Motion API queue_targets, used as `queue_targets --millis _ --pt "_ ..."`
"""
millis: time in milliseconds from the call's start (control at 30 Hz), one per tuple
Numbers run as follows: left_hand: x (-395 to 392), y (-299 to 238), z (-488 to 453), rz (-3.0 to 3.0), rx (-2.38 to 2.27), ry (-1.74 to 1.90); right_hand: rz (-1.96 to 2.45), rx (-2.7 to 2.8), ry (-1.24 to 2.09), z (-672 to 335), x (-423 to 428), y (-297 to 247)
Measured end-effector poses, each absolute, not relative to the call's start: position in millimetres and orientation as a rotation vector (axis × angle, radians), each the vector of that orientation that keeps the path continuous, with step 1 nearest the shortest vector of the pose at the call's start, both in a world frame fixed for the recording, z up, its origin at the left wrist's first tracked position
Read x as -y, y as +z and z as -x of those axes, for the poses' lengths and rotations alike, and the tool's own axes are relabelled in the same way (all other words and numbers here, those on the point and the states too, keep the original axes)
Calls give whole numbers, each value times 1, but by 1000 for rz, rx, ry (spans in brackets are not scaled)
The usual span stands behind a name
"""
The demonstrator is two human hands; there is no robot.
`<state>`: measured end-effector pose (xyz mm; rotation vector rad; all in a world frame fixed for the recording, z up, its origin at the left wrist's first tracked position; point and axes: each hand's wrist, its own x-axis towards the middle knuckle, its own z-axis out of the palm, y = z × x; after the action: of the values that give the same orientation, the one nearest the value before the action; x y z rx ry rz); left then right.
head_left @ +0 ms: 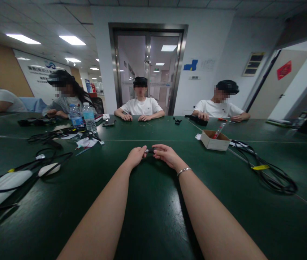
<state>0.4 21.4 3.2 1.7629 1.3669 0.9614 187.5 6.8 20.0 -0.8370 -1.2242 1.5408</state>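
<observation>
A small dark cylinder with a silver end [150, 151] is held level between my two hands, just above the green table. I cannot make out its exact kind. On its silver end, the thumb and fingers of my left hand [137, 156] are closed. My right hand [167, 156], with a silver bracelet [184, 171] at the wrist, pinches the black end. Fingertips cover both ends of the piece. Both forearms reach forward across the green table [153, 216].
On the left lie black cables [29, 166], paper scraps and two water bottles [89, 117]. An open cardboard box [215, 142] holding a clear tube with red marks [219, 130] stands to the right, beside a coiled black cable [272, 177]. Several people sit across the table.
</observation>
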Motion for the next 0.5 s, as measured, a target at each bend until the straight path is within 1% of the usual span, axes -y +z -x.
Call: queue_targets --millis 500 --pt "-26 -1 -3 -1687 -1285 1020 852 1175 1530 -187 -6 21"
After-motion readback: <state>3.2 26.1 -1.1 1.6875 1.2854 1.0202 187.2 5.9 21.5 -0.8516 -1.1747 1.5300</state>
